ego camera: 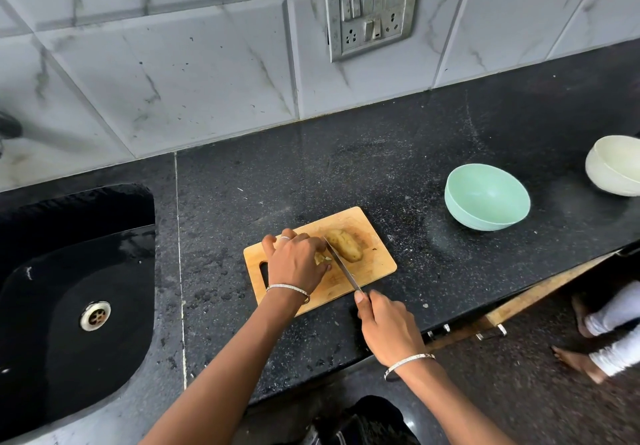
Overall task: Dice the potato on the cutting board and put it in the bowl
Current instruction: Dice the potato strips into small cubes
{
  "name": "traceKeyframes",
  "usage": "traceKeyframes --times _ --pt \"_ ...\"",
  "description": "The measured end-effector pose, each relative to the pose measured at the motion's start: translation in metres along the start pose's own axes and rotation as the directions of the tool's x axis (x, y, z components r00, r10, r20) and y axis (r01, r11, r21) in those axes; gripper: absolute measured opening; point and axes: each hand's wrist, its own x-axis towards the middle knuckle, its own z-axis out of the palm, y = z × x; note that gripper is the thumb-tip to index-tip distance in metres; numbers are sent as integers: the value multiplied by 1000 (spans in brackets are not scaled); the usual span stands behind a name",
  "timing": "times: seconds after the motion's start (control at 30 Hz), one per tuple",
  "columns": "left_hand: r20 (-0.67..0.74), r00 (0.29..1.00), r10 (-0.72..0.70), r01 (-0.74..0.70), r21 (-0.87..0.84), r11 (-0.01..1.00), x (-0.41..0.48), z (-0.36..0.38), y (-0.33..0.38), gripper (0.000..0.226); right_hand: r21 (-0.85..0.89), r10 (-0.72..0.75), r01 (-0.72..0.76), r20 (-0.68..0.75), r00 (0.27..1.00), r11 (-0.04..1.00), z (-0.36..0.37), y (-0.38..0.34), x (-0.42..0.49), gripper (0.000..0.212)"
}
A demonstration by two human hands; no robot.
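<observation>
With a sink (69,271) on the left and a green bowl (486,197) and a white bowl (614,165) off to the right on the surface (381,153), the potato (344,245) lies on the board (377,266), the left hand (296,261) curls its fingers on it, and the right hand (388,327) wraps its fingers round the knife (343,268), blade against the potato.

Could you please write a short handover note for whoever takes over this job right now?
The left hand holds a cut potato piece on the cutting board. The right hand grips the knife, blade across the board beside it. The larger potato part lies right of the blade. The green bowl stands empty right of the board. Done: first cuts. Left: dice everything, move it into the bowl.
</observation>
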Motion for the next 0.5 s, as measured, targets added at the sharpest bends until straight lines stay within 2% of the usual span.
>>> traceKeyframes --times 0.23,0.4,0.5 --pt "7 999 -46 47 -104 993 -4 6 -6 31 -8 24 -24 32 999 1000 6 -8 1 39" --pt "25 996 -83 86 -148 985 -3 9 -8 35 -152 46 -50 -28 999 987 7 -19 -3 40" --pt "17 995 -94 95 -161 982 -4 7 -9 40 -118 46 -46 -1 999 992 1 -14 1 39"
